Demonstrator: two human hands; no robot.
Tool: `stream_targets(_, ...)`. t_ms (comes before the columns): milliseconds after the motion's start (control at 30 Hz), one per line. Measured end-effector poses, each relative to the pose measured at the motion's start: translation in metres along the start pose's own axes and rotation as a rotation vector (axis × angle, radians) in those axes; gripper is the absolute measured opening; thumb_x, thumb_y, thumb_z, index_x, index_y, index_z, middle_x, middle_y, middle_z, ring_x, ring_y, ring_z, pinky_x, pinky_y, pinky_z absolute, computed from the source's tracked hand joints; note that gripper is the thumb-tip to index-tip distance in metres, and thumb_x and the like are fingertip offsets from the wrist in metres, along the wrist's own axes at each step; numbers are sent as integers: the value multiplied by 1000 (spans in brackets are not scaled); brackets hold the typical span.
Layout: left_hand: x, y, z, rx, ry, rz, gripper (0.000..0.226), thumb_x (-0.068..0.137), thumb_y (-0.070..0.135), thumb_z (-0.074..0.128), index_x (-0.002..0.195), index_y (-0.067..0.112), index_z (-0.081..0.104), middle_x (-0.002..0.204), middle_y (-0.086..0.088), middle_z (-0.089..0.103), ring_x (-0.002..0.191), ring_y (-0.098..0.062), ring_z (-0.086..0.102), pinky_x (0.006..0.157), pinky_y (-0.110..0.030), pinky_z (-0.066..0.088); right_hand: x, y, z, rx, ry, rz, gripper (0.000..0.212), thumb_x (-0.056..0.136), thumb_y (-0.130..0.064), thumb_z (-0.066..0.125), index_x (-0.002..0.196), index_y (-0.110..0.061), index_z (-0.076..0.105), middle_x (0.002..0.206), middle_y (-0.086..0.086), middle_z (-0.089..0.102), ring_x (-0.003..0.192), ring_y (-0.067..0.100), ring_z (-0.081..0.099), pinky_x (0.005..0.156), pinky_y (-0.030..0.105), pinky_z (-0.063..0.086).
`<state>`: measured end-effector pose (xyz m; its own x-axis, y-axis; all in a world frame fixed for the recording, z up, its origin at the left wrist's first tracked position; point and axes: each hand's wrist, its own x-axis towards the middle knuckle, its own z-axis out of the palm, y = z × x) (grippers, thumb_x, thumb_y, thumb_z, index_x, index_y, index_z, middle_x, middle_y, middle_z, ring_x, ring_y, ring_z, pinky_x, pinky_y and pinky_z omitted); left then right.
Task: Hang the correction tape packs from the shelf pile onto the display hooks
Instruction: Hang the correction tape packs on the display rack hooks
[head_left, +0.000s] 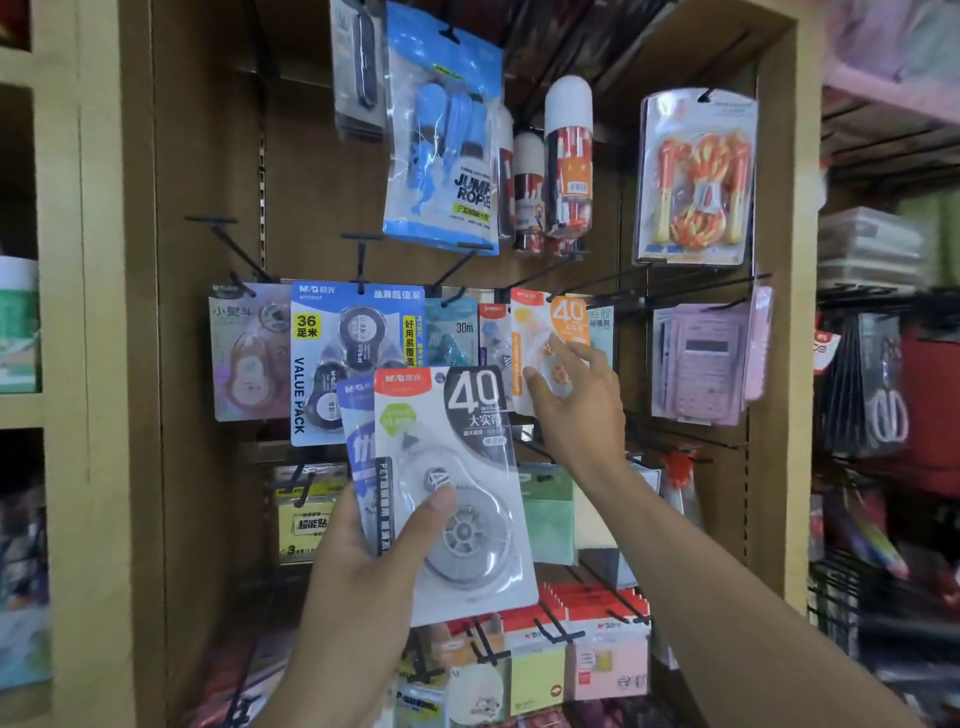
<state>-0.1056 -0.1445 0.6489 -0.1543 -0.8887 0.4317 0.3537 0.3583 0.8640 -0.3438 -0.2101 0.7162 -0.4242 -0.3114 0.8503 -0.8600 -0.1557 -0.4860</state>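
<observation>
My left hand (363, 571) grips a stack of correction tape packs, thumb across the front one, a grey pack (457, 499) marked 40; a blue pack (358, 441) shows behind it. My right hand (576, 405) pinches an orange correction tape pack (545, 332), held up against a black display hook (524, 283) in the middle row. Whether the pack's hole is on the hook is hidden. More tape packs hang left of it: a blue value pack (343, 353) and a pale pack (244, 353).
Jump rope packs (447, 130) and bottles (569, 156) hang above. Calculators (701, 364) hang at the right. Sticky notes (571, 660) fill lower hooks. Bare hooks (228, 244) jut out at upper left. Wooden shelf sides frame the display.
</observation>
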Motion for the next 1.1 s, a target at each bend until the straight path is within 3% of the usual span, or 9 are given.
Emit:
stream_targets(67,2,7,3,-8,-11,30,69,52,57,79,116,33,71,102,10,80,92,-26,74,87,-66,53,17,7,12,-48,-97,-6,54,95,-46,63,145,-29,53,148,-1,47,134,27,45,99,43,50)
stream_targets(300,1,16,3,-13,-78,0,57,62,49,76,118,37,70,108,13,80,99,-15,77,95,-64,51,71,22,45,-174,-379,-4,55,94,-33,65,147,-20,52,143,9,51,123,36,54,101,45,49)
stream_targets(433,5,15,-7,-28,-54,15,51,64,46,75,114,37,70,104,13,81,87,-8,78,73,-37,58,75,23,53,-148,-278,106,52,91,-35,67,141,-21,59,140,8,58,126,33,54,102,46,51)
stream_targets(500,6,13,-10,-52,-35,14,50,67,43,76,117,36,70,107,12,81,93,-10,77,83,-45,60,60,9,44,-9,-148,97,54,92,-38,69,142,-22,58,146,4,53,135,28,48,109,47,46)
stream_targets(667,9,3,-7,-86,10,33,56,68,46,79,122,35,68,115,11,79,110,-17,75,98,-50,57,-59,-54,-18,525,-96,-111,39,100,-42,59,138,-34,60,142,-15,56,132,3,51,108,29,45)
stream_targets(833,13,-8,-2,-208,23,-49,34,91,43,67,123,33,70,118,5,79,111,-23,75,93,-53,59,-151,-57,-27,221,-331,-566,62,100,-59,48,156,-38,33,163,-10,30,153,15,23,120,42,31)
stream_targets(933,17,-12,-3,-314,31,-175,48,94,63,53,128,34,71,122,2,78,113,-26,74,88,-46,59,-157,-52,-24,190,-351,-471,61,98,-58,51,154,-38,38,165,-19,21,155,9,13,123,31,24)
stream_targets(1033,17,-20,0,-272,72,-156,72,74,82,63,137,48,60,146,8,63,131,-24,62,106,-57,50,-157,-55,-30,328,-370,-274,57,90,-56,63,144,-46,48,163,-27,15,154,-1,7,118,17,17)
stream_targets(1100,14,-20,3,-243,76,-135,60,83,71,64,138,51,57,147,11,60,132,-21,61,108,-58,48,-156,-57,-35,344,-394,-221,58,85,-58,65,141,-51,48,162,-30,15,152,-5,4,114,16,15)
